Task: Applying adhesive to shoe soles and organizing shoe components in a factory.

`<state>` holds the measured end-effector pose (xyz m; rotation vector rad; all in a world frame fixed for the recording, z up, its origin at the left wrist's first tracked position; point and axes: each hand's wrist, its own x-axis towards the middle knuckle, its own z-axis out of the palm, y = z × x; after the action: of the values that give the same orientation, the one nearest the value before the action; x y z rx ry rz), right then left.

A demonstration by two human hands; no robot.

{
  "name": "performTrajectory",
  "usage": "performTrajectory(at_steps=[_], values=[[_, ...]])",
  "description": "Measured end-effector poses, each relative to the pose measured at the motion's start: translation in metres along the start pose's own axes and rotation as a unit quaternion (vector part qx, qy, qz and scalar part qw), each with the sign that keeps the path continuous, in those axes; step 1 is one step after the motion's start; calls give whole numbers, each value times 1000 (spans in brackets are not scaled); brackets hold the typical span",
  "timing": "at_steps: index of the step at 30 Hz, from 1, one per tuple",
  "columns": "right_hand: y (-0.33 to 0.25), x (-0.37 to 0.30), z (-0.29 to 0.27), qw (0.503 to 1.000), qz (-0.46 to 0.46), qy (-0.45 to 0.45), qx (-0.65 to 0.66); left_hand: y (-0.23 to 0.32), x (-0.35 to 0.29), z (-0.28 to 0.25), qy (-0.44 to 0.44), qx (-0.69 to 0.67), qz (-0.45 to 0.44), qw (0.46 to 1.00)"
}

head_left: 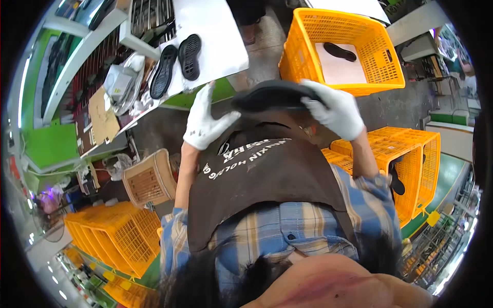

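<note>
My right hand [336,110], in a white glove, grips one end of a black shoe sole [275,96], which hangs in front of my dark apron and is slightly blurred. My left hand [205,119], gloved too, is apart from the sole's other end, thumb and fingers spread with nothing in them. Two more black shoe soles, one nearer [164,72] and one farther [190,57], lie side by side on the white table top [218,38] beyond my left hand. Another black sole [339,52] lies inside the yellow crate [336,23] beyond my right hand.
Stacked yellow crates stand at my right [405,149] and at my left [110,231]. A chair with a woven seat [149,178] is left of me. Plastic bags [126,82] and brown cardboard [102,115] lie at the table's left. Part of another person shows past the table.
</note>
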<state>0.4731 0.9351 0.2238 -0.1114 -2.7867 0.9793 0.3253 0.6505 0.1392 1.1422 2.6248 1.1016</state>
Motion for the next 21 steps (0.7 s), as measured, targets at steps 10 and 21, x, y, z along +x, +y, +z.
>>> performTrajectory(at_steps=[10,21], values=[[-111,102,137,941,-288,-149,100,-33,-163,5,279,-343,-359,822],[-160,166,236,915,-244,-183,264,-169,-235,3,497,-80,-356,788]])
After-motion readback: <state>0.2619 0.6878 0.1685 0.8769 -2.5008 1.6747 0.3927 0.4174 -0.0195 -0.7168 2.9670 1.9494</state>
